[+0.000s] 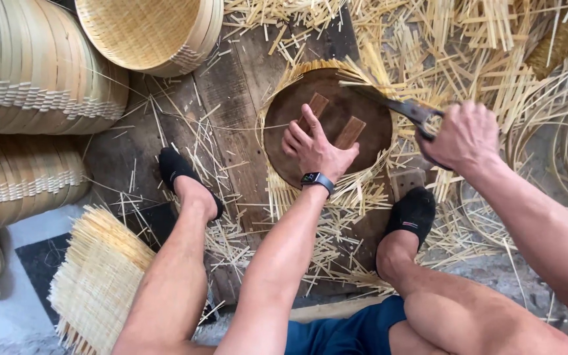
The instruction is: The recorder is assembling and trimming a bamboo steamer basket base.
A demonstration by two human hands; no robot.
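A round dark wooden disc [336, 112] is lying flat on a woven bamboo mat [363, 190], whose loose strip ends are fanning out past the disc's edge all around. The left hand [313, 148] is pressing down on the disc with fingers spread wide and flat, gripping nothing, its fingertips resting beside 2 small wooden blocks [350, 131] fixed to the disc's top. The right hand [465, 138] is closed tight around the handle of a dark knife [389, 102], and the blade is running up and to the left from that fist, its long axis lying along the disc's far right rim where the strip ends stick out. So the rim being worked is sitting just beside the right hand, farther from the left. A black watch [317, 179] is circling the left wrist. Beyond the left hand, stacked bamboo trays [34, 79] are piling up, and cut bamboo scraps [468, 39] are littering the ground above the right hand.
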